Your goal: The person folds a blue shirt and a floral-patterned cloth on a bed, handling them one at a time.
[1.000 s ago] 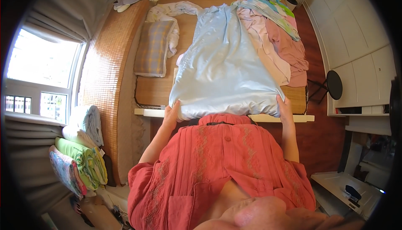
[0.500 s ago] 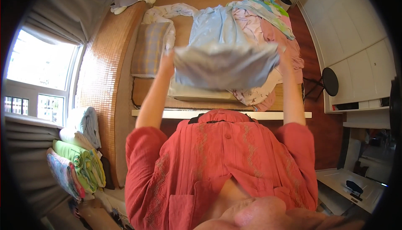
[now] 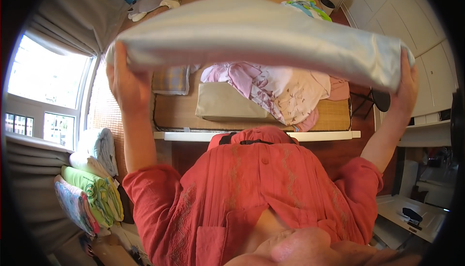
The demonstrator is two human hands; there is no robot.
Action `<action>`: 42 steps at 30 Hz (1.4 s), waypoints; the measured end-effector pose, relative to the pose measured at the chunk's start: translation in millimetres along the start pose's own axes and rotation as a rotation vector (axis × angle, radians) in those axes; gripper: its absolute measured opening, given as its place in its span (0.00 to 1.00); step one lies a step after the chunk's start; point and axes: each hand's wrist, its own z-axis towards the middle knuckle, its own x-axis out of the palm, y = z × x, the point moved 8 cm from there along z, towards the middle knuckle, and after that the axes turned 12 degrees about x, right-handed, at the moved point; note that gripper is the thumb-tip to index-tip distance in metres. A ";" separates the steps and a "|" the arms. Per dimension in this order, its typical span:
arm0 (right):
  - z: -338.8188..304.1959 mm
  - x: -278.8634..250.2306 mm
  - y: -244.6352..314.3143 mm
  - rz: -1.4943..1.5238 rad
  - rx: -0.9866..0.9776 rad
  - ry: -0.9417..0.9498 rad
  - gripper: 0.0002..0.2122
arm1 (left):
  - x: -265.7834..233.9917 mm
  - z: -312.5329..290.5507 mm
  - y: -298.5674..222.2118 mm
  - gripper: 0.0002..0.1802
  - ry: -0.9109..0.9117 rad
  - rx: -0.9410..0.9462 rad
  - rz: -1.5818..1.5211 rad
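A pale blue, satiny cloth [image 3: 261,36] is stretched wide in front of me, raised above the bed. My left hand [image 3: 128,84] grips one end of it and my right hand [image 3: 406,83] the other, with fingers closed over the fabric. The cloth's middle bows away from me and hides much of the bed. Below it lie crumpled pink and cream printed fabrics [image 3: 302,91]. Beside them is a beige block-shaped bundle or cushion [image 3: 230,101], and farther left a plaid pillow [image 3: 170,80].
A woven mat [image 3: 175,111] covers the bed, whose white front edge [image 3: 213,135] runs before me. Folded bedding [image 3: 92,183] stands in a stack at the left, below the window [image 3: 48,77]. A round black stool [image 3: 380,100] is right of the bed, near white cabinets [image 3: 426,67].
My hands have moved far apart and nearer, pulling the pale blue cloth taut and lifting it clear of the bed. The printed fabrics under it now show more.
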 end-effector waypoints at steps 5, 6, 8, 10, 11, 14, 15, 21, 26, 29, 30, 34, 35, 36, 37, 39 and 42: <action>-47.7 -14.0 -72.5 -0.073 0.333 0.067 0.13 | -48.5 -58.8 7.9 0.15 0.118 -0.097 0.024; -58.3 -19.5 -102.5 -0.289 0.478 0.012 0.13 | -65.6 -76.8 21.2 0.14 0.050 -0.226 0.085; -87.5 -7.2 -153.6 -0.308 0.677 0.242 0.11 | -74.0 -104.3 41.1 0.13 0.138 -0.316 0.135; -94.2 -14.2 -167.4 -0.323 0.712 0.365 0.11 | -90.9 -120.5 57.6 0.13 0.084 -0.449 0.211; -88.8 -18.6 -163.0 -0.245 0.634 0.362 0.12 | -93.2 -121.8 59.2 0.13 0.097 -0.467 0.174; -78.9 -29.8 -158.6 -0.267 0.533 0.307 0.13 | -88.8 -115.1 50.0 0.13 0.174 -0.343 0.083; -76.7 -29.3 -153.9 -0.354 0.448 0.293 0.14 | -86.5 -116.5 50.0 0.13 0.216 -0.355 0.102; -94.3 -9.9 -161.1 -0.392 0.518 0.486 0.23 | -90.8 -126.9 51.6 0.13 0.176 -0.405 0.150; -126.0 5.2 -148.7 -0.552 0.381 1.020 0.32 | -105.0 -129.5 56.9 0.14 0.212 -0.429 0.182; -141.5 17.3 -165.4 -0.794 0.415 1.223 0.31 | -117.9 -133.1 69.7 0.14 0.174 -0.498 0.309; -146.6 21.3 -171.0 -0.889 0.441 1.290 0.30 | -117.4 -134.1 73.6 0.14 0.200 -0.517 0.348; -102.0 17.7 -135.9 -0.915 0.347 0.707 0.23 | -110.2 -122.8 59.1 0.13 0.265 -0.417 0.444; -99.9 21.3 -109.9 -0.832 0.154 0.690 0.23 | -109.2 -117.8 45.7 0.13 0.250 -0.386 0.382; -95.0 15.5 -87.5 -0.775 0.044 0.608 0.23 | -108.2 -113.3 27.8 0.14 0.230 -0.346 0.274; -95.8 6.2 -76.1 -0.678 0.089 0.577 0.24 | -108.5 -112.0 17.5 0.14 0.238 -0.356 0.276; -105.5 -0.8 -57.8 -0.695 0.033 0.660 0.23 | -109.4 -105.7 -5.3 0.20 0.224 -0.336 0.180; -120.8 -5.8 -50.2 -0.689 0.021 0.764 0.19 | -93.1 -124.7 -16.0 0.34 0.515 -0.446 0.124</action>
